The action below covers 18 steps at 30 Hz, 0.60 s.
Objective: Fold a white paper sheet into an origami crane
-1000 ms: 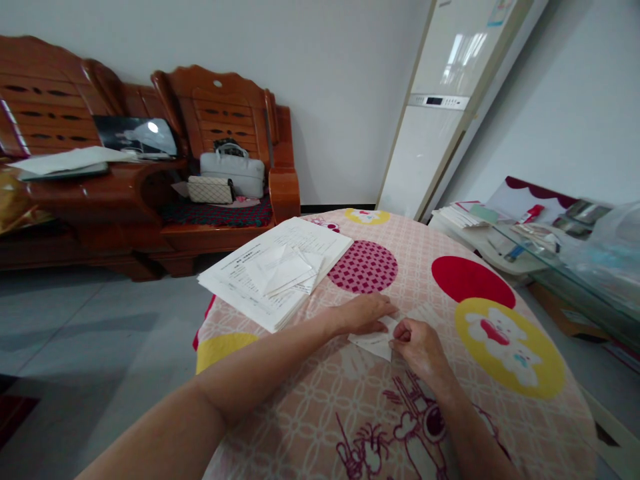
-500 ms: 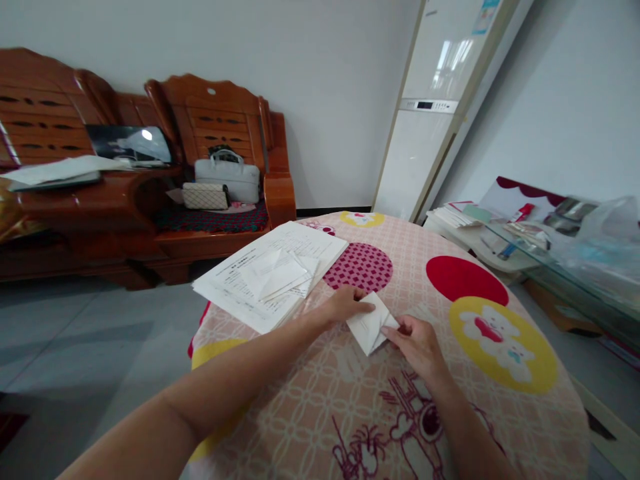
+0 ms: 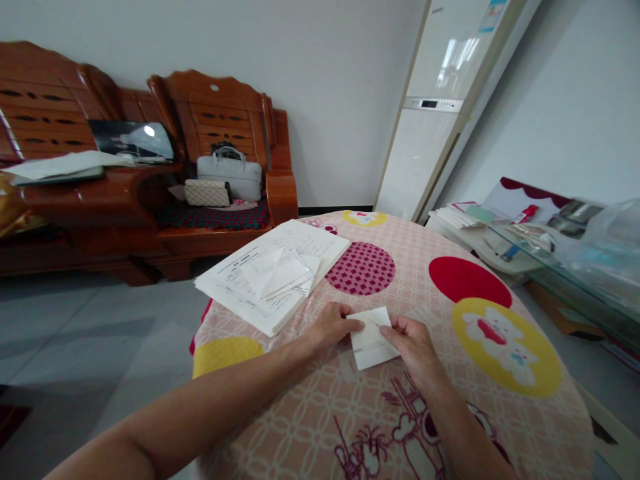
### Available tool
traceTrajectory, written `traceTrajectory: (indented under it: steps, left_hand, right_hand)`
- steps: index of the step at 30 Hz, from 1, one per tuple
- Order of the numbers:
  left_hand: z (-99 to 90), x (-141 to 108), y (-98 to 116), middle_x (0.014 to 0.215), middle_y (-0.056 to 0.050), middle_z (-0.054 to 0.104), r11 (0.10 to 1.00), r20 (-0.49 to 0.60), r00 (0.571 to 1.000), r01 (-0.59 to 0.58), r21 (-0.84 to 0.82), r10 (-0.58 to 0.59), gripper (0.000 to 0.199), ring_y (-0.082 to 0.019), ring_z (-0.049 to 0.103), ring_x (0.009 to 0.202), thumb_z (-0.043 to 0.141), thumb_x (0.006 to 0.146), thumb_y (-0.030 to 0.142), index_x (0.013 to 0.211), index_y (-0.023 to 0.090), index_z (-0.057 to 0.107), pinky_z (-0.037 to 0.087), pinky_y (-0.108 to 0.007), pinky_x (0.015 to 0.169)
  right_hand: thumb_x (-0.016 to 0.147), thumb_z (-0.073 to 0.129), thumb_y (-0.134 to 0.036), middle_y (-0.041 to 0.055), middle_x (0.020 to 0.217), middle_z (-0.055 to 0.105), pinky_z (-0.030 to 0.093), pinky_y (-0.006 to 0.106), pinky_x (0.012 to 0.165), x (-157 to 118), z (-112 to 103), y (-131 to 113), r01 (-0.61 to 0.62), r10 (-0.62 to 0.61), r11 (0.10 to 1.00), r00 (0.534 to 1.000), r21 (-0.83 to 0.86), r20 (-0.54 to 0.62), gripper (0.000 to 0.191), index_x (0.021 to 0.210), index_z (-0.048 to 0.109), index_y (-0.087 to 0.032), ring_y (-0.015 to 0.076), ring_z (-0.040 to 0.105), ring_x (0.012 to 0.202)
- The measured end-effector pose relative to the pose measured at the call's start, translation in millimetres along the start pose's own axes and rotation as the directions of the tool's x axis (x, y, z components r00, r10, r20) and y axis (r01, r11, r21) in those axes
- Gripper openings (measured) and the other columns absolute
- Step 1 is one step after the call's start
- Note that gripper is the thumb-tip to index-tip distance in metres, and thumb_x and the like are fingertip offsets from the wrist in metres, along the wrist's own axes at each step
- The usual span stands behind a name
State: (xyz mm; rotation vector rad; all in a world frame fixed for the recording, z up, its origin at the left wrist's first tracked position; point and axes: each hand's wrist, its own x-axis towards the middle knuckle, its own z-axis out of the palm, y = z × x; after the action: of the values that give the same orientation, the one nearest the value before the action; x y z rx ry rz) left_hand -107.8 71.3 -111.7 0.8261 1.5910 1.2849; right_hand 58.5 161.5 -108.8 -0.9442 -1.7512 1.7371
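Note:
A small folded white paper (image 3: 371,343) is held just above the patterned tablecloth, near the middle of the round table (image 3: 300,427). My left hand (image 3: 333,325) pinches its left edge, thumb on top. On the right side, my right hand (image 3: 411,339) grips the same paper with thumb and fingers. Faint print shows on the paper's face. Left of my hands lies a stack of printed sheets (image 3: 230,280), with folded white papers (image 3: 283,272) on top of it.
Behind the table stands a wooden chair (image 3: 213,113) with a grey bag (image 3: 235,175) and a quilted purse (image 3: 206,193). To the right, a glass shelf (image 3: 565,267) holds papers and a plastic bag (image 3: 620,233). A tall white air conditioner (image 3: 417,147) stands at the back.
The folded paper has been turned from a diamond position to a squarer one, with a flatter face up. My left hand has moved slightly down and left.

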Motion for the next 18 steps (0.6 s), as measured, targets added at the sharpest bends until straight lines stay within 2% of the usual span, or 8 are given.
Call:
traceTrajectory:
  steps: [2,4,6,8,10,12,15,18]
  left_hand:
    - [-6.7,-0.9,0.4,0.054,0.001,0.054,0.977,0.022,0.999,-0.034,0.209,0.03,0.013,-0.012,0.05,0.049,0.063,0.067,0.024,0.066,0.012,0.06,0.035,-0.022,0.046]
    - [-11.8,-2.7,1.8,0.072,-0.002,0.063,0.899,0.013,0.979,-0.194,0.393,0.205,0.016,-0.016,0.059,0.065,0.064,0.065,0.018,0.08,0.013,0.064,0.045,-0.026,0.057]
    - [-14.8,-5.6,3.1,0.103,-0.007,0.065,0.754,0.042,0.896,-0.396,0.524,0.442,0.042,-0.022,0.06,0.092,0.065,0.063,0.011,0.105,0.015,0.063,0.05,-0.034,0.078]
    - [-16.1,-8.7,3.3,0.12,-0.01,0.059,0.609,0.16,0.803,-0.55,0.571,0.575,0.053,-0.024,0.055,0.11,0.063,0.065,0.006,0.117,0.017,0.059,0.046,-0.038,0.093]
    - [-16.4,-11.1,1.9,0.116,-0.01,0.061,0.528,0.311,0.753,-0.638,0.56,0.58,0.043,-0.022,0.055,0.109,0.059,0.071,0.004,0.112,0.016,0.061,0.046,-0.036,0.094]
    - [-16.6,-12.2,-0.3,0.104,-0.009,0.064,0.498,0.408,0.73,-0.677,0.543,0.548,0.029,-0.019,0.059,0.099,0.054,0.078,0.004,0.103,0.015,0.064,0.048,-0.031,0.088]
    - [-17.4,-12.1,-2.8,0.096,-0.009,0.065,0.47,0.454,0.715,-0.695,0.544,0.531,0.021,-0.017,0.06,0.09,0.049,0.086,0.008,0.098,0.014,0.065,0.049,-0.028,0.082]
    - [-18.6,-12.2,-3.4,0.097,-0.01,0.066,0.443,0.489,0.694,-0.717,0.538,0.529,0.022,-0.018,0.061,0.092,0.048,0.089,0.012,0.098,0.014,0.067,0.048,-0.028,0.083]
  right_hand:
    - [0.074,0.065,-0.031,0.0045,0.074,0.072,0.047,0.027,0.059,4.7,-2.0,0.6,0.057,-0.055,0.988,0.998,-0.143,0.016,0.02,0.082,0.07,-0.014,0.0195,0.064,0.066]
    - [0.075,0.061,-0.028,0.0037,0.072,0.071,0.044,0.026,0.056,9.0,-2.6,0.1,0.109,-0.099,0.954,0.994,-0.28,0.053,0.017,0.08,0.069,-0.013,0.0183,0.063,0.064]
    - [0.075,0.058,-0.024,0.0028,0.07,0.07,0.042,0.025,0.056,11.4,-1.5,-1.4,0.146,-0.123,0.912,0.989,-0.383,0.085,0.015,0.078,0.069,-0.013,0.0172,0.062,0.063]
    - [0.076,0.058,-0.021,0.0019,0.069,0.069,0.041,0.024,0.056,11.2,0.8,-3.7,0.164,-0.141,0.861,0.986,-0.481,0.083,0.013,0.077,0.069,-0.015,0.0165,0.061,0.063]
    - [0.076,0.059,-0.02,0.0016,0.07,0.069,0.041,0.025,0.058,8.7,3.4,-6.2,0.162,-0.157,0.792,0.986,-0.589,0.059,0.01,0.077,0.068,-0.017,0.0165,0.061,0.065]
    - [0.076,0.062,-0.018,0.0024,0.075,0.069,0.042,0.026,0.061,5.0,5.4,-8.4,0.153,-0.188,0.701,0.982,-0.697,0.026,0.01,0.082,0.068,-0.018,0.0176,0.062,0.068]
    - [0.074,0.065,-0.012,0.0062,0.088,0.068,0.044,0.03,0.071,-0.7,7.1,-10.1,0.209,-0.315,0.53,0.948,-0.822,0.037,0.021,0.094,0.067,-0.019,0.0213,0.061,0.081]
    - [0.074,0.062,-0.004,0.01,0.099,0.064,0.044,0.035,0.082,-5.3,7.7,-9.8,0.358,-0.447,0.396,0.879,-0.845,0.163,0.031,0.101,0.065,-0.019,0.0251,0.056,0.097]
